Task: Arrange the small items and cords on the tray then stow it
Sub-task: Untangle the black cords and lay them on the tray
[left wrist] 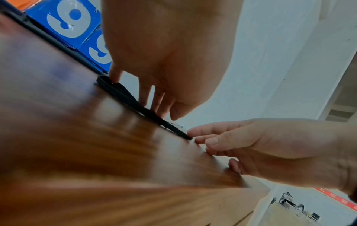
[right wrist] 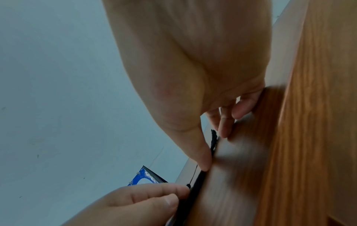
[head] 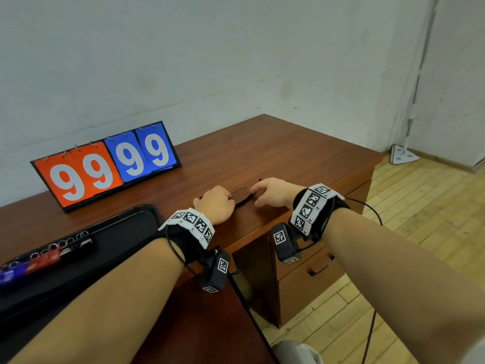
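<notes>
A black cord (head: 242, 200) lies stretched on the wooden desk (head: 275, 153), with a thin thread looping off it. My left hand (head: 214, 203) grips its left part, fingertips (left wrist: 144, 102) standing on it and thumb alongside. My right hand (head: 273, 191) pinches the right end, with the thumb (right wrist: 203, 160) on the cord (right wrist: 213, 142) and the fingers just beside it. The black tray (head: 126, 232) sits at the desk's left front. On it lies a row of small red, blue and black items with metal rings (head: 52, 254).
A flip scoreboard (head: 105, 164) showing 99 99 stands at the back left against the wall. The desk's right edge drops to a drawer unit (head: 309, 271) and a wooden floor. Bare desktop lies behind and to the right of the hands.
</notes>
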`<state>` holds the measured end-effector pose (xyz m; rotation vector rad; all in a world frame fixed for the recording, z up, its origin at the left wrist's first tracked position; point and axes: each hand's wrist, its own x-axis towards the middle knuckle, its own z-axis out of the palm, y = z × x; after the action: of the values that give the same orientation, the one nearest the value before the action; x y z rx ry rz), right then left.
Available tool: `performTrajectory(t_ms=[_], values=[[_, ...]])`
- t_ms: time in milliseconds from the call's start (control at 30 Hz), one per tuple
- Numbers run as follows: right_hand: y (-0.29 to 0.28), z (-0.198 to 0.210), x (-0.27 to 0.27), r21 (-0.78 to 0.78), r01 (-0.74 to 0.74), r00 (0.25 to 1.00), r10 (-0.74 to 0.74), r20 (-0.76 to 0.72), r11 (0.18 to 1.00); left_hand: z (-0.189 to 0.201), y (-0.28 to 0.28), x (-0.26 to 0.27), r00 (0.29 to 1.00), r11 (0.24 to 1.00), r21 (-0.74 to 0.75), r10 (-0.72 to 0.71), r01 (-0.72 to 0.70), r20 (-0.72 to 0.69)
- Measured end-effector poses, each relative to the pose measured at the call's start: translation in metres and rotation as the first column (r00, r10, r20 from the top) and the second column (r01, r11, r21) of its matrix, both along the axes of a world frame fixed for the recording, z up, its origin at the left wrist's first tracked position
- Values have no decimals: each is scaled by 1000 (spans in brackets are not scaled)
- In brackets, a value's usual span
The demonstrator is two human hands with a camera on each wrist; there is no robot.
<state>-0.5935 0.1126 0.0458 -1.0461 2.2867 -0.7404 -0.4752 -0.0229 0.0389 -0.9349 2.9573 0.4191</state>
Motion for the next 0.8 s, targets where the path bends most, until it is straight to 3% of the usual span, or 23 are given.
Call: performTrajectory(t_ms=[167,367,567,800], values=[[0,2,1,-6,17,999,-16,32,1000,4,1,4,1000,1000,-16,11,-11,-29],[0,0,9,-76,70,997,-71,-14,995,23,-3,19,950,998,49,-19,36,-310],[-8,12,35,-287,51,996,-71,-61,957,44,4,43,769,960,273,134,55,-626],[-16,50,94,-429,-206,977,210,-39,879,71,4,73,628,899,425,272,104,-729]])
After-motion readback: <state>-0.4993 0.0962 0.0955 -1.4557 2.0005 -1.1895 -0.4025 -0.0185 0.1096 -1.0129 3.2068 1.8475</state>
